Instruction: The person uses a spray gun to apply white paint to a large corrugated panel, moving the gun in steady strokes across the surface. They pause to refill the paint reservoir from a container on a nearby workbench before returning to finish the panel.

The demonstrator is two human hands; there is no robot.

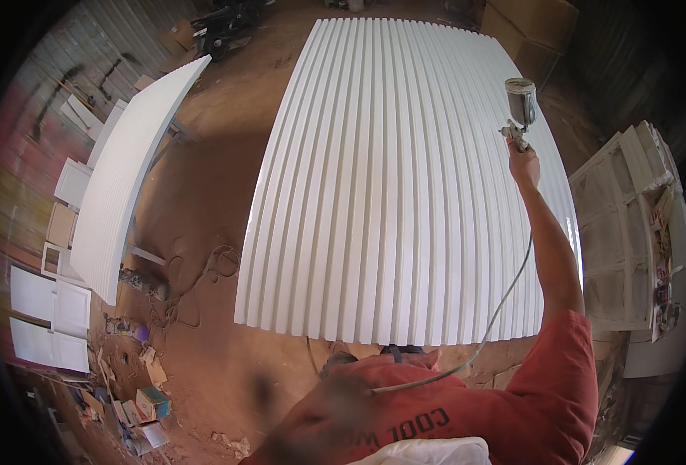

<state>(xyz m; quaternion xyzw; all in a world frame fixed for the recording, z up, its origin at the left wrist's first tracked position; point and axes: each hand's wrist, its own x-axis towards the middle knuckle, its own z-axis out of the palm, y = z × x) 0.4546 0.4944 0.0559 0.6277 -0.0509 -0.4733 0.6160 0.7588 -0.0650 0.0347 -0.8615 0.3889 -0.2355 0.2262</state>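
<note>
A large white ribbed panel point(374, 178) lies raised in front of me and fills the middle of the view. My right hand point(524, 161) is closed round a metal spray gun point(513, 135) with a cup point(520, 101) on top, held over the right part of the panel, arm stretched forward. A thin grey hose point(478, 337) hangs from the gun side, curves over the panel's near edge and crosses the red shirt on my body. My left hand is not in view.
A second white panel point(130, 186) rests on supports at left, beside white boards point(48, 318). Hoses point(203, 279) and scraps point(145, 403) lie on the dirt floor point(196, 178). Stacked white frames point(614, 232) stand at right, cardboard boxes point(529, 27) and dark machinery point(219, 31) behind.
</note>
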